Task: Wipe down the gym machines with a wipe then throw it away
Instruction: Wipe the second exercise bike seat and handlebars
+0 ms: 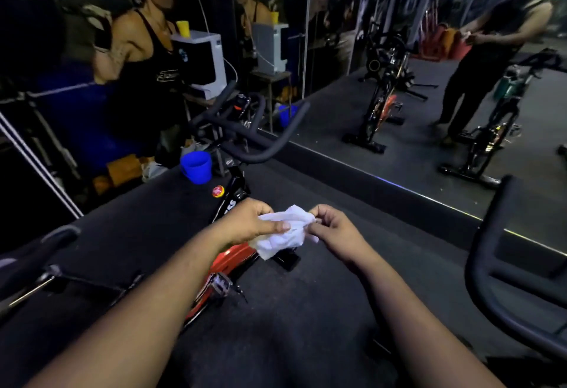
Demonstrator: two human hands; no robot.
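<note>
A crumpled white wipe (283, 232) hangs between both hands at mid-frame. My left hand (251, 222) grips its left side with thumb over the top. My right hand (333, 228) pinches its right edge between fingertips. Below and ahead stands a black and red spin bike (228, 191) with curved black handlebars (245, 130) and a red flywheel (224, 268). The hands hover above the bike's frame, apart from it.
A second bike's black handlebar (491, 265) rises at the right edge. A blue bucket (196, 166) sits on the dark floor mat by the first bike. A wall mirror (399, 65) runs along the far side. A white appliance (202, 62) stands on a stool behind.
</note>
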